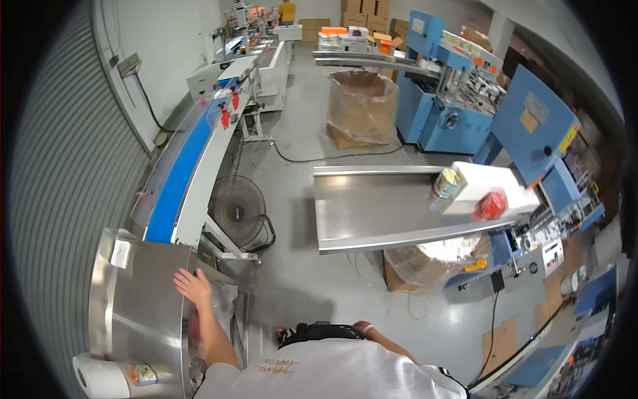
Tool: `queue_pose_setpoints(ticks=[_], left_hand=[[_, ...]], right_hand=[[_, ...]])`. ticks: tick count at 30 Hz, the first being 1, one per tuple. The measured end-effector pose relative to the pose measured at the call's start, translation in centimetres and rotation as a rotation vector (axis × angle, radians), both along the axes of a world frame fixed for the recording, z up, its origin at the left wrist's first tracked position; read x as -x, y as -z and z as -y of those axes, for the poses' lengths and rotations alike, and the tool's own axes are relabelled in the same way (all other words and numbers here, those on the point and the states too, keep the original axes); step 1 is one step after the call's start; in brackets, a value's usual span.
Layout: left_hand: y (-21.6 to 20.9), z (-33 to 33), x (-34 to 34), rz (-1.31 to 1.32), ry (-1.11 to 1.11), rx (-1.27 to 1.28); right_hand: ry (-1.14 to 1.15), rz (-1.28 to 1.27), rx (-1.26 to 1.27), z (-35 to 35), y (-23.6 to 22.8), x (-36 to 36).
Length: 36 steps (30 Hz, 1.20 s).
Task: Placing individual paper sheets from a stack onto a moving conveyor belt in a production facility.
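My left hand [193, 287] is held over the right edge of a stainless steel table [147, 292], its fingers spread and nothing in them. Whether the palm touches the metal I cannot tell. At that table's near end lie a white roll [100, 378] and a small printed packet [141, 374]. A white card [121, 254] rests near its far end. My right hand [363, 326] is low beside my body, largely hidden by my shirt and blurred, so its fingers do not show.
A blue conveyor belt [183, 166] runs away from the table, with a floor fan [238, 211] beside it. Rightward stands a steel chute [372, 203] bearing a can [446, 183], a white block [468, 181] and a red round item [492, 205]. Blue machines [458, 126] stand beyond.
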<state>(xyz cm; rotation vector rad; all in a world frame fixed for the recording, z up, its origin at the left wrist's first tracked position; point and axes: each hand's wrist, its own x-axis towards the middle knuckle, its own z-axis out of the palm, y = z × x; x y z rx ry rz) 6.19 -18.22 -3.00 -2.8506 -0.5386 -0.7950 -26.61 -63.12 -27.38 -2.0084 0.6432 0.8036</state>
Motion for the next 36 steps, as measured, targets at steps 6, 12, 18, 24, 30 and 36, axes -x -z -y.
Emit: queue_pose_setpoints(ticks=[6, 12, 18, 24, 30, 36], left_hand=[[1.2, 18.9, 10.1, -1.297, 0.618, 0.616], [11.3, 36.9, 19.6, -1.653, 1.473, 0.477], [-2.4, 44.2, 17.0, -0.977, 1.942, 0.369], [-12.2, 53.4, 13.5, -0.487, 2.09, 0.685], [-6.8, 57.0, 6.7, -0.357, 1.531, 0.551], [-6.1, 56.9, 5.8, -0.59, 1.502, 0.521]], right_hand=[[-0.61, -0.126, 0.411, 8.6, -3.1, 14.2], [-0.368, -0.154, 0.423, 11.3, -4.6, 20.1], [0.44, 0.037, 0.07, 9.2, -3.2, 20.9], [0.458, -0.039, 0.076, 6.5, -5.8, 19.8], [0.231, 0.398, 0.335, 13.0, -6.8, 15.8], [0.864, 0.448, -0.705, 21.9, -14.6, 5.8]])
